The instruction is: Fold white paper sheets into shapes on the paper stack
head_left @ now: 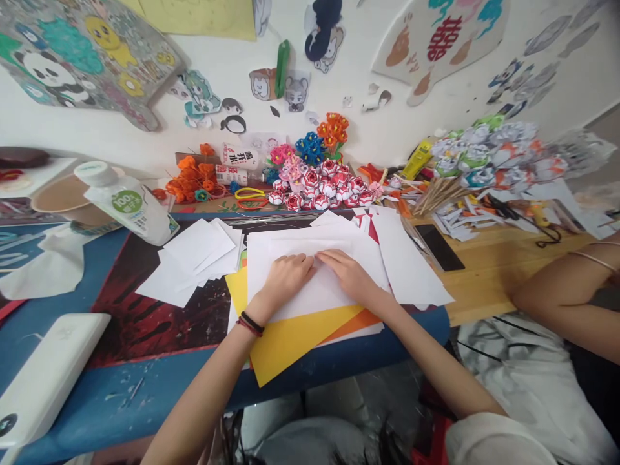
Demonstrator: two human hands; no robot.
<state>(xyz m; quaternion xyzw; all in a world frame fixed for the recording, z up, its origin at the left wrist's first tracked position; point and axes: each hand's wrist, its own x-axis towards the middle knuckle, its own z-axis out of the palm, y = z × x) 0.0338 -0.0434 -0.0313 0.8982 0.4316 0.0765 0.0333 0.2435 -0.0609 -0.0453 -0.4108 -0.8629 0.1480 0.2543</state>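
A white sheet of paper [310, 297] lies in front of me on a stack of paper, with what looks like a fold along its far side. My left hand [285, 281] bends its fingers closed on that far edge. Close beside it, my right hand [345, 274] has its fingers pressed together on the same edge; the fingertips of both hands nearly meet. Under the white sheet, a yellow sheet [285, 345] and an orange sheet [351, 325] stick out toward me. White paper squares [198, 248] lie to the left, and white strips [409, 258] to the right.
Paper flowers [324, 184] line the wall, with more bunched on sticks [489, 161] at right. A white bottle [130, 203] and paper bowl [62, 197] stand at left, above a white power bank [53, 374]. A phone [440, 247] and another person's arm [571, 290] are on the right.
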